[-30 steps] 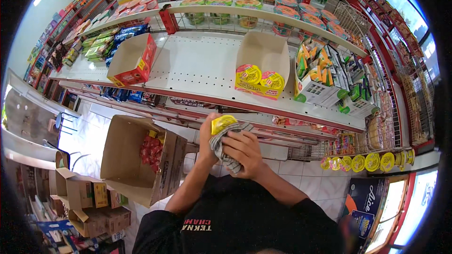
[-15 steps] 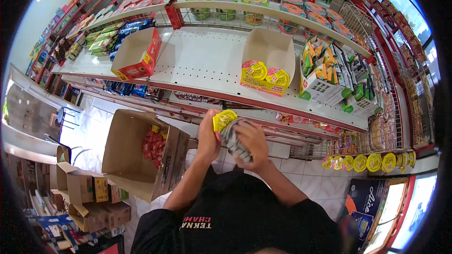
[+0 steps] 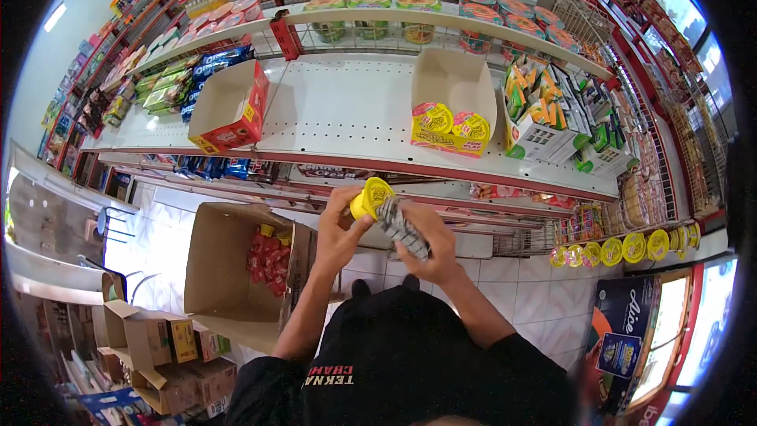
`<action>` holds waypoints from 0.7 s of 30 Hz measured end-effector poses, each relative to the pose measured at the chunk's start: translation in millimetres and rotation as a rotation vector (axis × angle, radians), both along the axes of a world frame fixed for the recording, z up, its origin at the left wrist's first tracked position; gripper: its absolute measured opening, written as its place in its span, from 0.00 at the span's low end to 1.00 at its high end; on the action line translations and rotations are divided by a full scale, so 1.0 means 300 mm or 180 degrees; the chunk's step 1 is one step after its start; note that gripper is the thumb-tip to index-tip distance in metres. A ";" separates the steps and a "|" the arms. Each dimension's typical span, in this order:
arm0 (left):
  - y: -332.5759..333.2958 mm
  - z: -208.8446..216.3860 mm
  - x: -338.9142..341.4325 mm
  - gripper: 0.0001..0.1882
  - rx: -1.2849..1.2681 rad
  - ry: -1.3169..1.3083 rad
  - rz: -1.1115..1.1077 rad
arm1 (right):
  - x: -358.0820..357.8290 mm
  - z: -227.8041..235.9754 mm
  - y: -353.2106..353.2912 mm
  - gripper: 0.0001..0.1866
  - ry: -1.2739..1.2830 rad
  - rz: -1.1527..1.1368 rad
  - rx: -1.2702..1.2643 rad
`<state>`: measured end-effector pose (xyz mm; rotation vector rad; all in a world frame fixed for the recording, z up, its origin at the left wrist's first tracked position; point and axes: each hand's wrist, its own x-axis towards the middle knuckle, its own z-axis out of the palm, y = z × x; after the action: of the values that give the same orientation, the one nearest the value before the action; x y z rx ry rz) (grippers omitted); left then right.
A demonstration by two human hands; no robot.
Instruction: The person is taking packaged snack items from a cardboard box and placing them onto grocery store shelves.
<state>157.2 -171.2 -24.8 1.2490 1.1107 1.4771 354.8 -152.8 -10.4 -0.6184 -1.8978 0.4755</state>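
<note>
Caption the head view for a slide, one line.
Left hand holds a yellow cup, right hand a grey striped cloth against it, before a white shop shelf.

Shelf (image 3: 339,110): white perforated deck, red front edge, bowed by the lens. On it, left to right: green packs (image 3: 168,85) stacked flat, blue packs (image 3: 206,71) just beside them, then the red box (image 3: 252,106), open-topped and set askew. Bare deck between that and the yellow box (image 3: 451,142), which sits near the front edge with its tall back panel up. Right of that, near it: two white-green boxes (image 3: 540,140) of sachets, side by side. Lower shelf carries more blue packs (image 3: 236,168), partly hidden. Floor (image 3: 540,296): pale veined tiles, dark shoes (image 3: 360,289) on it.
</note>
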 end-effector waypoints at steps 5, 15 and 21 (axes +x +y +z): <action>-0.029 -0.005 0.020 0.18 -0.0396 -0.0423 -0.0265 | -0.052 -0.002 0.023 0.24 0.0767 -0.0381 -0.1080; -0.022 -0.014 0.026 0.11 -0.0654 -0.0869 0.0441 | -0.103 -0.056 -0.004 0.22 -0.0356 -0.0184 0.0619; -0.036 -0.015 0.040 0.13 -0.0339 -0.0873 0.0245 | -0.126 -0.077 -0.005 0.20 0.0817 -0.0566 -0.1248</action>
<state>169.3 -182.1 -29.2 0.9076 1.0467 1.5713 317.0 -154.4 -33.6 -0.9264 -1.5005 0.7804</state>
